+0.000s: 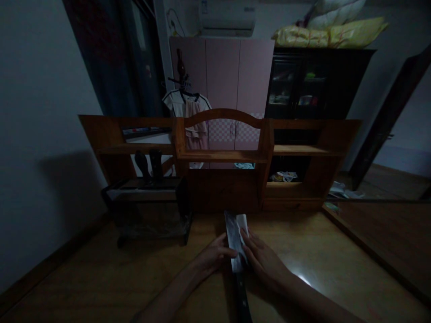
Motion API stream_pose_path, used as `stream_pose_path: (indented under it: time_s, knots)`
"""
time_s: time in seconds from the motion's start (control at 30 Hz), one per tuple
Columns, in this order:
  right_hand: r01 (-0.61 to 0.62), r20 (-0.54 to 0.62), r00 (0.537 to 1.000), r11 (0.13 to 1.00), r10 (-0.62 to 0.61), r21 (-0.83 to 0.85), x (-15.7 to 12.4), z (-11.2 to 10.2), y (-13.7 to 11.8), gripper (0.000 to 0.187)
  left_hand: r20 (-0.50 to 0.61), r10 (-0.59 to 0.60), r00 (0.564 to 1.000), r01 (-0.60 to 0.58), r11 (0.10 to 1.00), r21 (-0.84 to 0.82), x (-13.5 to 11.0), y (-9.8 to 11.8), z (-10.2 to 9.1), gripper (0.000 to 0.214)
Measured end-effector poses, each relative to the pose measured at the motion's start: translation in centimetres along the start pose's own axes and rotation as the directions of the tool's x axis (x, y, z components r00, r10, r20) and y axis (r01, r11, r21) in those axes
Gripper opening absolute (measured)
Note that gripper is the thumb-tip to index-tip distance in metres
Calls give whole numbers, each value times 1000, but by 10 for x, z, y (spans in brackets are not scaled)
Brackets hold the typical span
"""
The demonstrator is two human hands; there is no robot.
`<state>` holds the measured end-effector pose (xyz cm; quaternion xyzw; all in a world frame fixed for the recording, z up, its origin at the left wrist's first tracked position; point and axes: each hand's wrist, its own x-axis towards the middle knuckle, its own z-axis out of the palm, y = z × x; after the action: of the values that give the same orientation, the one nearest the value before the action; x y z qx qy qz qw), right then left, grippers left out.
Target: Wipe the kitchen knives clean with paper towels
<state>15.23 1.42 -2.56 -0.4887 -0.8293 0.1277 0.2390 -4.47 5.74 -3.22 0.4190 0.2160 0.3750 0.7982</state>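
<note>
A large knife lies on the wooden desk (319,251), its broad blade (232,233) pointing away from me and its dark handle (241,296) toward me. My left hand (212,256) rests at the blade's left side, fingers reaching onto the metal. My right hand (262,260) lies on the right side, fingers stretched over a small white piece (243,224), perhaps paper or cloth, pressed against the blade. The room is dim, so fine detail is hard to make out.
A wooden shelf unit (222,157) stands at the back of the desk. A dark rack (148,193) sits at the back left. Behind are a pink wardrobe (235,76), hanging clothes (191,112) and a dark cabinet (313,85). A wall runs along the left.
</note>
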Motion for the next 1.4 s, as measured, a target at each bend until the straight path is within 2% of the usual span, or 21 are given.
stream_pose_path:
  time_s: [0.1, 0.23, 0.37, 0.5, 0.6, 0.77, 0.93, 1.1, 1.27, 1.4]
  knots:
    - [66, 37, 997, 998, -66, -1, -4, -4, -20, 53, 19, 4, 1000, -4, 1000, 4, -1, 1, 3, 58]
    - [134, 54, 990, 991, -133, -7, 5, -6, -36, 52, 8, 32, 999, -32, 999, 20, -2, 1, 5, 57]
    - [136, 13, 991, 988, -136, -68, 15, 0, -27, 52, 2, 31, 1000, -31, 999, 20, 0, -1, 2, 61]
    - [44, -49, 997, 987, -52, -157, 18, 7, -7, 54, -21, 10, 1000, -9, 999, 37, 1, 0, 1, 61]
    - [-7, -71, 997, 986, -5, -166, 12, 8, 0, 55, -38, -4, 999, 5, 999, 31, 0, 1, 1, 58]
    - [20, -10, 1000, 994, -21, -109, 0, 2, -18, 52, -18, -6, 1000, 7, 999, 44, 0, 1, 0, 59]
    - [113, 43, 993, 993, -112, -22, 7, -8, -32, 56, 32, 53, 998, -55, 997, 60, 1, -2, -1, 62]
    - [151, 27, 988, 987, -150, -55, 22, -9, -11, 54, 18, 35, 999, -36, 999, 28, 2, -2, -2, 68]
    - [77, -45, 996, 991, -82, -108, 22, 3, 15, 54, -21, -28, 999, 29, 1000, 10, -1, 5, 4, 64]
    - [10, -97, 995, 992, -22, -127, 15, 15, 22, 58, -14, -28, 1000, 28, 1000, 6, -3, 7, 8, 59]
